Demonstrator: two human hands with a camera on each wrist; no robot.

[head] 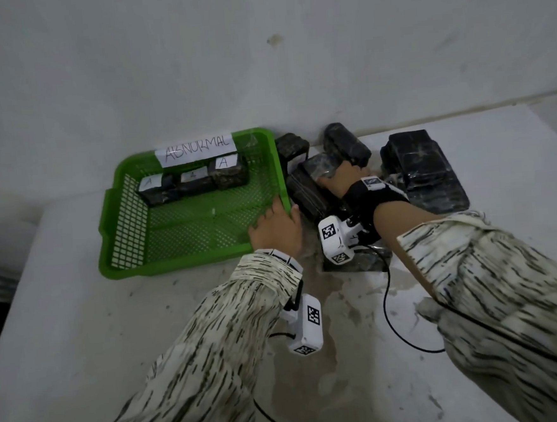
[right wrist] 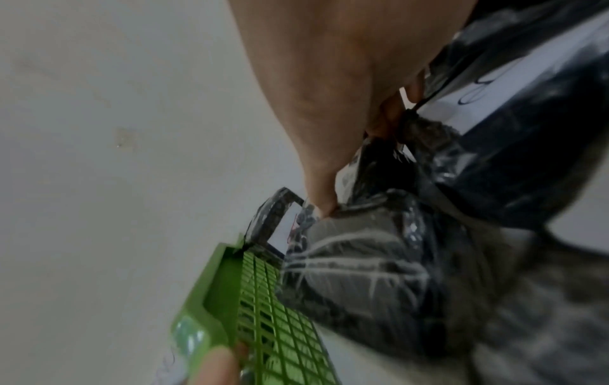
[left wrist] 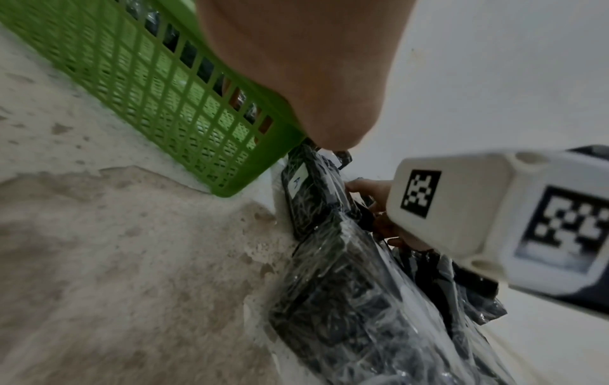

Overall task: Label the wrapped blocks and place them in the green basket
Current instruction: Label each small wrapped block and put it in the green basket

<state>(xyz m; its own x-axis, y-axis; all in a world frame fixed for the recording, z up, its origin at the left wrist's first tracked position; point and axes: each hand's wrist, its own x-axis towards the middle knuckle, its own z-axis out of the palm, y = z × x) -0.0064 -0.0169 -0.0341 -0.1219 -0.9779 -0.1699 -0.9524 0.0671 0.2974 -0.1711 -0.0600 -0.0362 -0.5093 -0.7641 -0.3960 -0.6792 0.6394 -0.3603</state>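
Observation:
A green mesh basket [head: 113, 222] with a paper sign reading "ABNORMAL" [head: 195, 149] stands at the left against the wall. Three dark wrapped blocks [head: 196, 182] with white "A" labels line its far side. My left hand [head: 276, 225] grips the basket's right rim [left wrist: 148, 91], fingers inside the mesh and thumb outside. To the right, my right hand [head: 340, 176] holds a plastic-wrapped dark block [head: 320, 170] on top of the pile, fingers curled over its end [right wrist: 355, 260]. Another block beside the basket carries a small white label [left wrist: 296, 182].
Several more wrapped blocks lie right of the basket: two against the wall [head: 294, 145] [head: 346, 141], a large stack farther right [head: 425, 167] and one under my right wrist [head: 356, 261]. The stained white tabletop [head: 344, 321] stretches toward me. A black cable [head: 390, 318] trails across it.

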